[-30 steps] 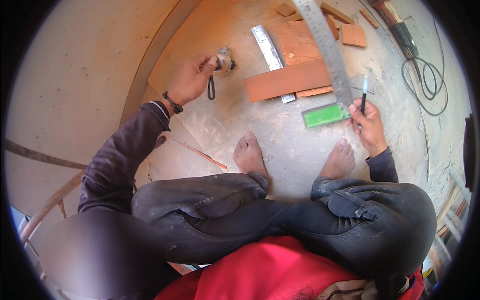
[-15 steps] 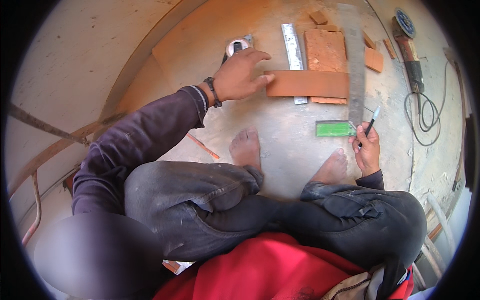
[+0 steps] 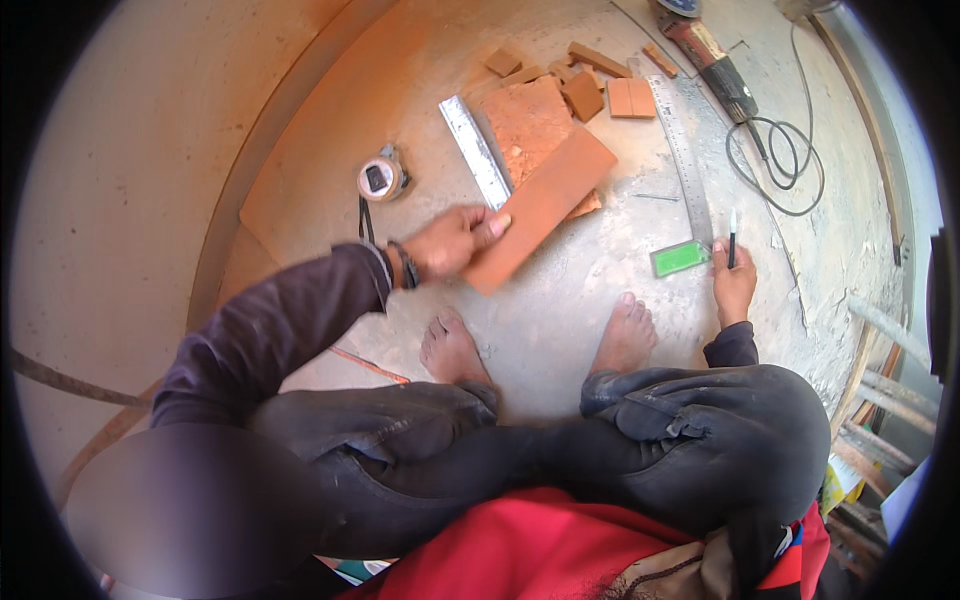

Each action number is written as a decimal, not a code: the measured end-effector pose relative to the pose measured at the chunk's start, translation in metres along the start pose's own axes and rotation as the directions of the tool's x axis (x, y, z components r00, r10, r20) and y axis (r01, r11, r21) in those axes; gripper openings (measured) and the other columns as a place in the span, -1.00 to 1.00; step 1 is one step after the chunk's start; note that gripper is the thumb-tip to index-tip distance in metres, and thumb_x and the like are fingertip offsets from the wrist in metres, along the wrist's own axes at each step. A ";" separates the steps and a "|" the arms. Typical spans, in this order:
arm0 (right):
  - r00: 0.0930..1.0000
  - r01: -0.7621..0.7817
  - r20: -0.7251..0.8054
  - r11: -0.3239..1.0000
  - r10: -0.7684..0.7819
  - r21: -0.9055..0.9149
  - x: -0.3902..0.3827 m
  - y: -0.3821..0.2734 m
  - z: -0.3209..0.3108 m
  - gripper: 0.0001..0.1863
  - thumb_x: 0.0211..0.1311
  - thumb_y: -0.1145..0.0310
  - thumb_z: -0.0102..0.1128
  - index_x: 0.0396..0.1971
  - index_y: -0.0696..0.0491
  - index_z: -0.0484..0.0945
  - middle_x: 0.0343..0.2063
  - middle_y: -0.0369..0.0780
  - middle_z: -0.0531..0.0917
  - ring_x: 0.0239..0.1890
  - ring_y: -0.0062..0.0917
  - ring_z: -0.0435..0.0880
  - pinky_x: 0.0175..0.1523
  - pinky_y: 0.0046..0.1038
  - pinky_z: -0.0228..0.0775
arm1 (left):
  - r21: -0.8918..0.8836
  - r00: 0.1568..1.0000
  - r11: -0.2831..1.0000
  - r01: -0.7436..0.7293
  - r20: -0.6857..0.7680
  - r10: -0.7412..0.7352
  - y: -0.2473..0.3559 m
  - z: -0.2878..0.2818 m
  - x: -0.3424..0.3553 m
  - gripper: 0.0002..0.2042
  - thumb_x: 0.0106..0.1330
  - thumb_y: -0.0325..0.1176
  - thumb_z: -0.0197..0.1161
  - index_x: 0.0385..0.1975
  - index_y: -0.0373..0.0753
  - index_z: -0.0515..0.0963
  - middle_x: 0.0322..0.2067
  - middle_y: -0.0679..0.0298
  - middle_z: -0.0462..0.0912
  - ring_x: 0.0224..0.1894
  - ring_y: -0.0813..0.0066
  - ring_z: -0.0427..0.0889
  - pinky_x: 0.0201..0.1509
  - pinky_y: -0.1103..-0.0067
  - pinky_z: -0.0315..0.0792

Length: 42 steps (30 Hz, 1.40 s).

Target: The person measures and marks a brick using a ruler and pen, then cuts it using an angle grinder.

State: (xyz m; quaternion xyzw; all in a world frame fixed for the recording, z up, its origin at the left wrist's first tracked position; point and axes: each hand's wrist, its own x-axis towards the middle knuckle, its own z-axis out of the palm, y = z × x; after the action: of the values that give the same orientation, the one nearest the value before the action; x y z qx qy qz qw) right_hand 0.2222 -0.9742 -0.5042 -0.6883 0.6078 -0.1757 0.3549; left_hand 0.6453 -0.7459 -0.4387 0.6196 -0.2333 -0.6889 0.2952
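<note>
My left hand [image 3: 450,240] grips a long orange tile [image 3: 550,210], thumb on top, lifting it at a slant over the near edge of a rough orange slab [image 3: 522,119]. A silver level or straightedge [image 3: 468,139] lies beside the slab, partly under the tile. My right hand [image 3: 735,283] holds a black marker [image 3: 732,245] with a pale tip and grips the green-handled square [image 3: 678,258], whose long metal blade [image 3: 685,160] points away from me across the floor. A round tape measure [image 3: 380,178] with a black strap lies left of the slab, released from my fingers.
Several small tile pieces [image 3: 630,98] sit behind the slab. An angle grinder [image 3: 705,62] with a coiled cord [image 3: 775,160] lies at the far right. Metal tubes [image 3: 885,390] stand at the right edge, a curved wall [image 3: 120,190] rises on the left, and my bare feet [image 3: 450,345] are close by.
My left hand left the tape measure, then took hold of the long tile and pulled it toward me, turning it diagonal. The square in my right hand has swung its blade to the right.
</note>
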 end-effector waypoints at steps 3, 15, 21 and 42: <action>0.978 0.202 -0.032 0.976 -0.205 -0.083 -0.007 -0.061 0.012 -0.71 0.39 0.23 0.31 -0.06 0.11 0.65 -0.27 -0.29 0.70 -0.29 -0.56 0.68 -0.15 -0.48 0.52 | -0.363 0.996 0.932 -0.010 0.082 0.043 0.005 0.038 -0.015 -0.66 0.53 -0.16 0.18 0.15 -0.21 0.48 -0.03 0.39 0.65 -0.02 0.66 0.59 0.15 0.57 0.49; 0.513 -0.007 0.789 0.917 -0.338 0.398 0.001 -0.174 0.076 -0.55 0.31 0.17 0.39 0.03 0.19 0.61 -0.21 -0.24 0.74 -0.15 -0.62 0.63 0.03 -0.47 0.47 | -0.256 0.982 0.966 0.034 -0.171 -0.080 0.038 0.062 0.008 -0.57 0.37 -0.13 0.40 0.15 -0.08 0.47 -0.07 0.43 0.65 -0.01 0.61 0.59 0.04 0.53 0.50; 0.260 0.153 0.907 0.942 -0.331 0.299 0.088 -0.199 0.083 -0.50 0.22 0.19 0.47 0.05 0.20 0.63 -0.20 -0.26 0.74 -0.15 -0.61 0.64 0.04 -0.51 0.48 | 0.750 0.434 0.586 0.307 -0.658 0.616 -0.022 -0.014 -0.016 -0.38 0.08 -0.05 0.56 0.04 -0.25 0.48 0.05 0.07 0.53 0.06 0.13 0.54 0.16 0.29 0.43; 0.797 0.124 0.516 0.921 -0.315 0.370 -0.001 -0.201 0.042 -0.62 0.32 0.20 0.36 -0.04 0.18 0.63 -0.35 -0.26 0.71 -0.42 -0.68 0.66 -0.26 -0.53 0.53 | 0.373 0.964 0.925 0.073 -0.264 0.030 0.004 -0.058 -0.056 -0.38 0.22 -0.08 0.51 0.22 -0.19 0.44 -0.02 0.12 0.55 -0.02 0.31 0.63 0.02 0.44 0.57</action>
State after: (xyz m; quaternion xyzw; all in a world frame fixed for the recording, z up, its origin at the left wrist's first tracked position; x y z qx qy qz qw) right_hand 0.3936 -0.9601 -0.3912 -0.7094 0.3535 -0.0992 0.6016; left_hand 0.7064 -0.7074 -0.4029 0.7539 -0.3136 -0.5450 0.1905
